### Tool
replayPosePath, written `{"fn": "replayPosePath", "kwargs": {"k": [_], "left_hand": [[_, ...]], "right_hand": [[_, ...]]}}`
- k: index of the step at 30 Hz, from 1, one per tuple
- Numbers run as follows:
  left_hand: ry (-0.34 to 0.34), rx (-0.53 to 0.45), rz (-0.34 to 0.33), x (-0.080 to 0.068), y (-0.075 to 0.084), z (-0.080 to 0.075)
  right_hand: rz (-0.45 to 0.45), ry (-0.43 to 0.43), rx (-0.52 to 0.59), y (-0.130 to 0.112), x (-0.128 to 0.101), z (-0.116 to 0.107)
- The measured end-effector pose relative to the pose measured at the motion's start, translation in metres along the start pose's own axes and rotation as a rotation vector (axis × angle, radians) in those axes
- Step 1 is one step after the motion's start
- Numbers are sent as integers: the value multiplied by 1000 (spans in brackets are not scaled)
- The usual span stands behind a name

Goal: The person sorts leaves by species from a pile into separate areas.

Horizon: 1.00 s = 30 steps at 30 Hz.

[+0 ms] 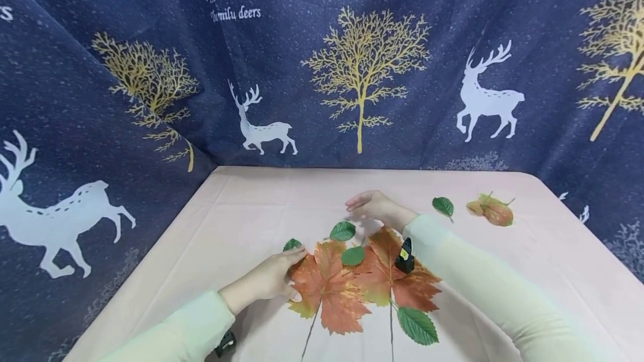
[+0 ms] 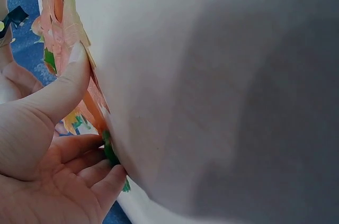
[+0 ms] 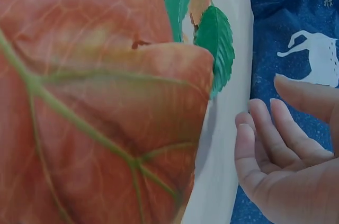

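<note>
**Leaf arrangement on counter: partly laid, loose leaves outstanding**

Inspection of the pink-covered counter (image 1: pixel 241 211) shows two large orange-red maple leaves side by side near its middle, stems pointing toward the near edge. We note the left maple leaf (image 1: pixel 329 289) and the right maple leaf (image 1: pixel 397 278) overlapping or touching at their inner edges; we cannot tell which. Small green leaves lie about them: one at the far left tip (image 1: pixel 292 244), two between the upper lobes (image 1: pixel 343 231) (image 1: pixel 353 256), and a larger one low on the right stem (image 1: pixel 417 325).

The left hand (image 1: pixel 274 278) rests on the left edge of the left maple leaf; the left wrist view shows its thumb (image 2: pixel 71 75) pressed flat on the leaf and the fingers curled beneath the edge, so this grip pinches the leaf. The right hand (image 1: pixel 372 205) hovers just beyond the far tips of the leaves, fingers relaxed and holding nothing; the right wrist view confirms its empty palm (image 3: pixel 286 166).

Well apart, at the far right, lie a single green leaf (image 1: pixel 443 206) and a small reddish leaf cluster (image 1: pixel 492 210), untouched. We judge the layout roughly half complete: the main pair is placed, the far-right pieces remain to be brought in.
</note>
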<state>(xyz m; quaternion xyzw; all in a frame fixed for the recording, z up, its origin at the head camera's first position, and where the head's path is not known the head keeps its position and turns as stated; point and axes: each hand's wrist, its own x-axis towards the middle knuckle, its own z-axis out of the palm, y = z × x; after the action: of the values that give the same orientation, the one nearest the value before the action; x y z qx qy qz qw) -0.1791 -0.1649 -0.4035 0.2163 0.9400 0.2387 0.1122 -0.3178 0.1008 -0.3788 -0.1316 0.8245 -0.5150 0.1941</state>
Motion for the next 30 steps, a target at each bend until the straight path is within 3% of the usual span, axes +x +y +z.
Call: {"fn": "replayPosePath", "kwargs": {"k": [4,11,22,30], "left_hand": [[4,3,5,1,-1,1],[0,5,5,2,-3,2],[14,-6,7,0,1,0],[10,-10,-5,0,3,-2]], "right_hand": [[37,-59,-31,1,1,6],[151,-113,28,10,3,12],[154,-151,-28,14,3,16],[148,-108,-31,10,2,13]]}}
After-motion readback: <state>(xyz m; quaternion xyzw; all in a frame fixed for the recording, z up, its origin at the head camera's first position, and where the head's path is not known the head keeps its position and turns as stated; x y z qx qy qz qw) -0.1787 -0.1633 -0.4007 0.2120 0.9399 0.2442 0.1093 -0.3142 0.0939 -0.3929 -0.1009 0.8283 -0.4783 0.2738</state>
